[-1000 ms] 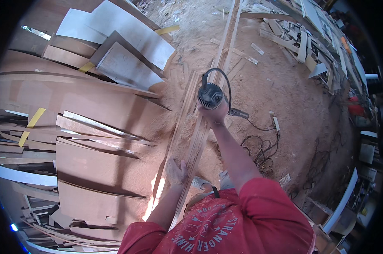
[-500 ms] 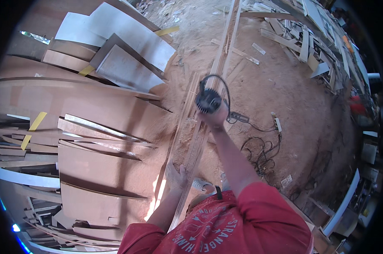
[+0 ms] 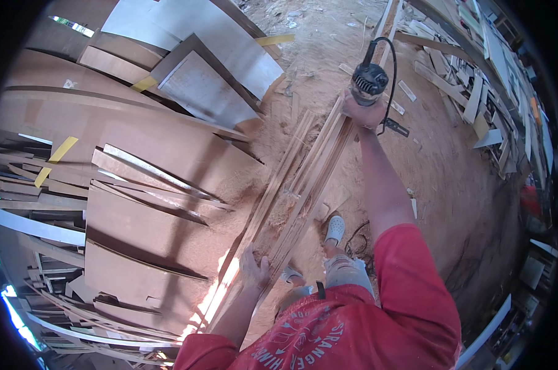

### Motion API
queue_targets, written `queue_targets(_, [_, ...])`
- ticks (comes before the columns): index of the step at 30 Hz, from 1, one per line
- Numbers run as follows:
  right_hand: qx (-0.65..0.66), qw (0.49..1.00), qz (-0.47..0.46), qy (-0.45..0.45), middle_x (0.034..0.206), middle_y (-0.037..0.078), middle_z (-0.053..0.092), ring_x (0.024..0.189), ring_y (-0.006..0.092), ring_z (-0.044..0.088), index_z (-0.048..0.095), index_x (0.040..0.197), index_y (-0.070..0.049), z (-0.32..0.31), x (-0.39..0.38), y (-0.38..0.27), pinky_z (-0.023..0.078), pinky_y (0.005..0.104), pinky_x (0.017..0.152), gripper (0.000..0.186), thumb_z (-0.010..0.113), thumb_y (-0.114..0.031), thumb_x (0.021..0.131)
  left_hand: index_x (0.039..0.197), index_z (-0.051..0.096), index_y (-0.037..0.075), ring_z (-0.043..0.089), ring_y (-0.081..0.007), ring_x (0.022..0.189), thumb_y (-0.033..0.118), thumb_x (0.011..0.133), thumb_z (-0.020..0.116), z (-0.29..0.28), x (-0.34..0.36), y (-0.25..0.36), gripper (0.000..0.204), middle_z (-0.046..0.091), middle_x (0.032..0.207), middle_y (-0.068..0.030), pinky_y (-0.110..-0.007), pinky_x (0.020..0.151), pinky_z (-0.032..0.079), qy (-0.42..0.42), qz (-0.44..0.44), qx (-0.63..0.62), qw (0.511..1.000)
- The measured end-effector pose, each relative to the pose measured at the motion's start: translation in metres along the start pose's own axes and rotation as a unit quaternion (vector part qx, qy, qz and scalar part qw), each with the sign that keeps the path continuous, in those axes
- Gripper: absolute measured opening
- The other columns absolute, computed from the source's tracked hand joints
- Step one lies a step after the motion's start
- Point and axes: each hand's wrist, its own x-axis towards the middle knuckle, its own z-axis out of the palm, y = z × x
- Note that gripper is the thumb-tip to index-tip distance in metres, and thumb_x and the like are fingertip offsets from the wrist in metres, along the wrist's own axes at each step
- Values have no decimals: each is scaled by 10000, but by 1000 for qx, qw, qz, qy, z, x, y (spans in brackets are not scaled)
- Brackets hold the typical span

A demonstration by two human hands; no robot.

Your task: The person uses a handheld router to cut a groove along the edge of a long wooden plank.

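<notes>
A black corded trim router (image 3: pixel 369 80) stands on long, narrow wooden strips (image 3: pixel 322 163), its cable looping up and round to the right. My right hand (image 3: pixel 363 112) is closed round the lower part of its body, at the end of an outstretched arm. Much nearer me, my left hand (image 3: pixel 253 269) rests on the strips, thumb apart from the fingers, which look extended. Shavings and sawdust (image 3: pixel 283 211) lie between the strips. The router's bit is hidden.
Large brown and white boards (image 3: pixel 162 145) are stacked on the left. Offcuts (image 3: pixel 451 92) lie heaped at the far right. Sawdust covers the floor (image 3: pixel 457 185). A black cable (image 3: pixel 357 239) coils beside my shoe (image 3: pixel 335 228), and a dark bracket-like piece (image 3: pixel 396 127) hangs near the router.
The router, in my right hand, has moved farther away along the strips and to the right. My left hand stays on the strips near me. A step shows my right foot farther forward.
</notes>
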Motion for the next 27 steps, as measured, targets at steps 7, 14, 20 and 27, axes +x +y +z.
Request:
queue_targets(7, [-50, 998, -6, 21, 1102, 124, 874, 1031, 254, 853, 820, 1234, -70, 10, 76, 17, 651, 404, 937, 639, 1023, -423, 742, 1678, 406, -41, 512, -505, 1470, 439, 1043, 659, 4, -1, -13, 835, 556, 1580, -316, -597, 1266, 366, -1, 12, 20, 1000])
queue_targets(14, [-93, 995, 12, 25, 1062, 140, 873, 1023, 273, 856, 825, 1227, -64, 12, 97, 22, 656, 418, 923, 678, 1029, -458, 715, 1651, 429, -44, 537, -525, 1423, 534, 1043, 638, 3, -1, -12, 865, 575, 1530, -336, -597, 1241, 386, 13, 38, 22, 999])
queue_targets(20, [-10, 1000, 4, -12, 1034, 139, 869, 954, 256, 856, 825, 1197, -72, 1, 36, 16, 666, 413, 865, 611, 1018, -378, 704, 1647, 430, -45, 545, -524, 1400, 528, 1045, 619, -4, 1, 0, 852, 578, 1511, -342, -605, 1223, 391, 3, 47, 19, 999])
queue_targets(27, [22, 999, 25, -15, 1048, 121, 844, 945, 298, 835, 776, 1171, -89, -11, -80, -24, 661, 421, 852, 576, 1003, -288, 680, 1648, 411, -45, 505, -532, 1438, 483, 1050, 614, 0, 4, -10, 823, 539, 1548, -340, -619, 1230, 376, -17, 31, 17, 999])
